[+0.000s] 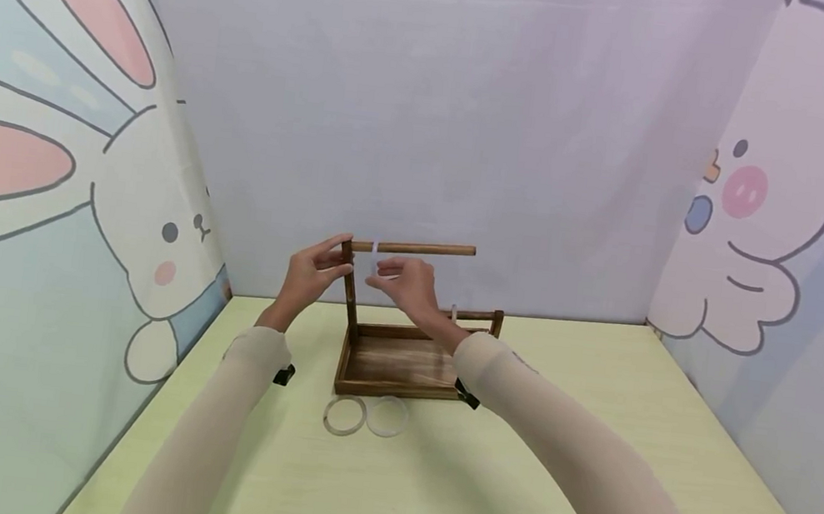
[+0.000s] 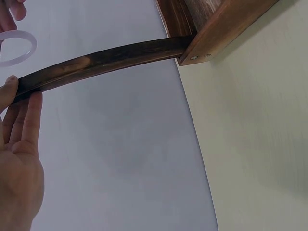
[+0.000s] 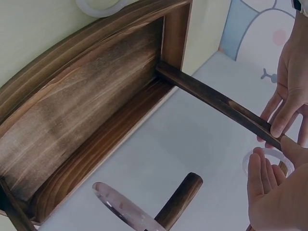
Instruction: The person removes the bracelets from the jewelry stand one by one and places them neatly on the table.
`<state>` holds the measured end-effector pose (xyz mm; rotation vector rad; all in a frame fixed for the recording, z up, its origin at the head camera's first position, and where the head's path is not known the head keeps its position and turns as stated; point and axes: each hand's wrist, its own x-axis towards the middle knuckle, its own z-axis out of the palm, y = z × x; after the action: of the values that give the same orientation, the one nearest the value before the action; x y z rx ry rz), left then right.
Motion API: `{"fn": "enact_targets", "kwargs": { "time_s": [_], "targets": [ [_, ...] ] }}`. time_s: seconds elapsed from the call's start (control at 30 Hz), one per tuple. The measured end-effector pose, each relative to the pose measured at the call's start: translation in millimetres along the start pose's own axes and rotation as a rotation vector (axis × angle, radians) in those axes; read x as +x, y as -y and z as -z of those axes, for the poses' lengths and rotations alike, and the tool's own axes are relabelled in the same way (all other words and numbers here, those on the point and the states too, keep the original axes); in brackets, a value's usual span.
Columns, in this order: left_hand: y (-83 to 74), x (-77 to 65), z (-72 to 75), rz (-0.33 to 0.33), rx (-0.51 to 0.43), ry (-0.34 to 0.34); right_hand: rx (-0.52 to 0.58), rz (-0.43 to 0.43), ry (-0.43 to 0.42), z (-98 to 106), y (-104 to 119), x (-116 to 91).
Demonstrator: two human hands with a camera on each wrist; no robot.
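Observation:
A dark wooden display stand [image 1: 350,305] has a tray base, an upright post and a rod across its top. My left hand [image 1: 309,278] grips the top of the post between thumb and fingers; the left wrist view shows the fingers [image 2: 32,118] against the wood. A pale translucent bangle [image 3: 246,165] hangs round the upper rod [image 1: 428,249], close to the post. My right hand [image 1: 409,284] is beside this bangle, fingers extended and seemingly touching it. Another bangle [image 3: 126,211] is round the lower rod [image 3: 185,195].
Two more bangles, one [image 1: 345,416] left and one [image 1: 387,417] right, lie side by side on the pale yellow table [image 1: 525,470] before the tray. A plain wall [image 1: 426,124] stands behind. Printed cartoon panels rise at both sides.

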<state>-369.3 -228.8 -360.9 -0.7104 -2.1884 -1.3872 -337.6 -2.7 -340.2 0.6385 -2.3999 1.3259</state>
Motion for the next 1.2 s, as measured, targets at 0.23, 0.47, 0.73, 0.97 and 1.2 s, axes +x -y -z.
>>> {"fn": "enact_targets", "kwargs": {
  "time_s": [0.23, 0.47, 0.73, 0.97, 1.2],
  "targets": [
    [1.9, 1.8, -1.9, 0.001, -0.008, -0.009, -0.048, -0.018, -0.025, -4, 5, 1],
    [-15.0, -0.4, -2.4, -0.013, -0.025, -0.003, -0.034, -0.051, -0.020, -9, 2, 4],
    [-36.4, -3.2, 0.7, -0.024, -0.007, 0.001, -0.048, -0.018, -0.035, -12, 0, 7],
    [-36.9, -0.4, -5.5, -0.042, -0.017, 0.021, -0.022, -0.020, -0.066, -6, -5, 4],
    [-34.2, -2.5, -1.8, -0.043, 0.011, -0.006, 0.028, -0.037, -0.081, -8, -5, 4]
  ]
}}
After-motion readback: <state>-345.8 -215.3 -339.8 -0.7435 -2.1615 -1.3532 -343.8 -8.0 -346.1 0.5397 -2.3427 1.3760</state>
